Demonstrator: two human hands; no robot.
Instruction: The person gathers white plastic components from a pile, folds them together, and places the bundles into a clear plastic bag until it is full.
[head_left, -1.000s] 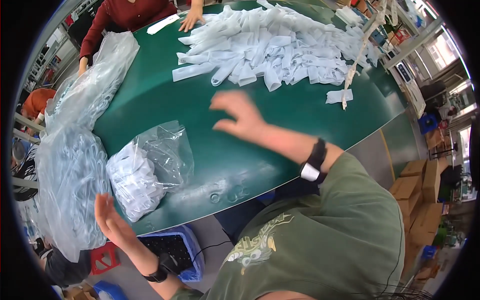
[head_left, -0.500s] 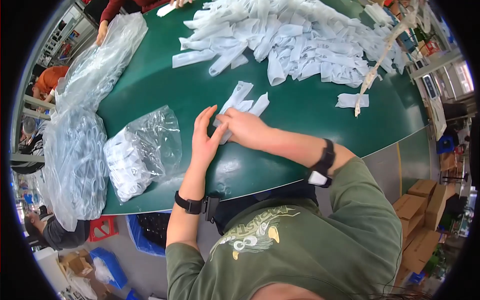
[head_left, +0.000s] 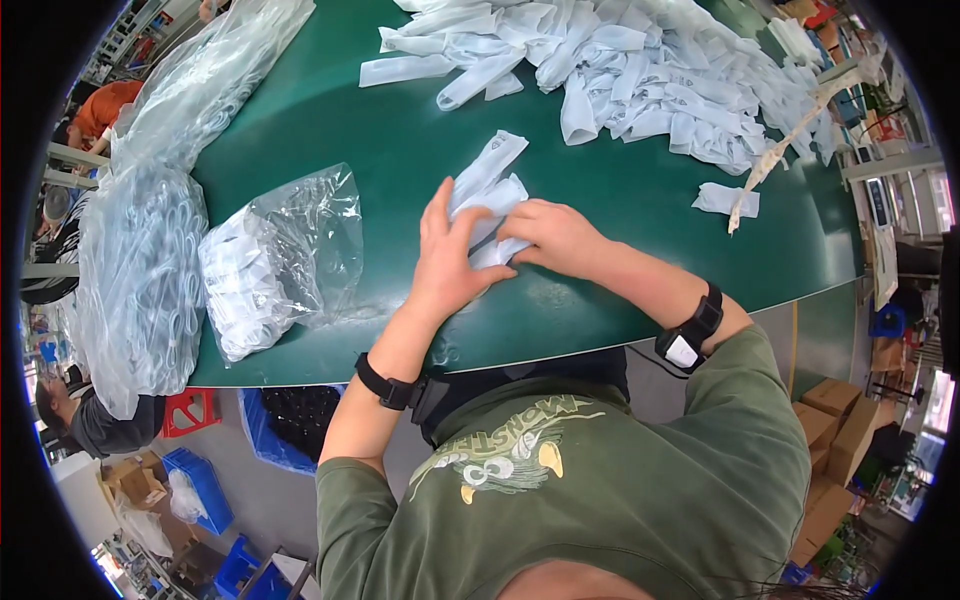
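Note:
A small bunch of frosted white plastic packets (head_left: 490, 168) lies on the green table in front of me, slightly fanned out. My left hand (head_left: 447, 262) grips its left side, with the thumb along the near end and the fingers curled over the edge. On the right side, my right hand (head_left: 556, 238) has its fingers bent and pinched on the near part of the same packets. My fingers partly hide the lower ends. To the left sits a clear plastic bag (head_left: 335, 225) with stacked white packets (head_left: 245, 285) inside.
A large heap of similar packets (head_left: 640, 75) spreads across the far side. One loose packet (head_left: 715, 198) lies at right beside a hanging wrapped cord (head_left: 765, 165). A big translucent bag of looped tubing (head_left: 145, 280) covers the left edge. Cardboard boxes (head_left: 825, 430) stand at right.
My left hand has come against the packets and closed on them. My right hand has shifted right, to their right side. The view has moved a little; a co-worker's arms at the far side have mostly left it.

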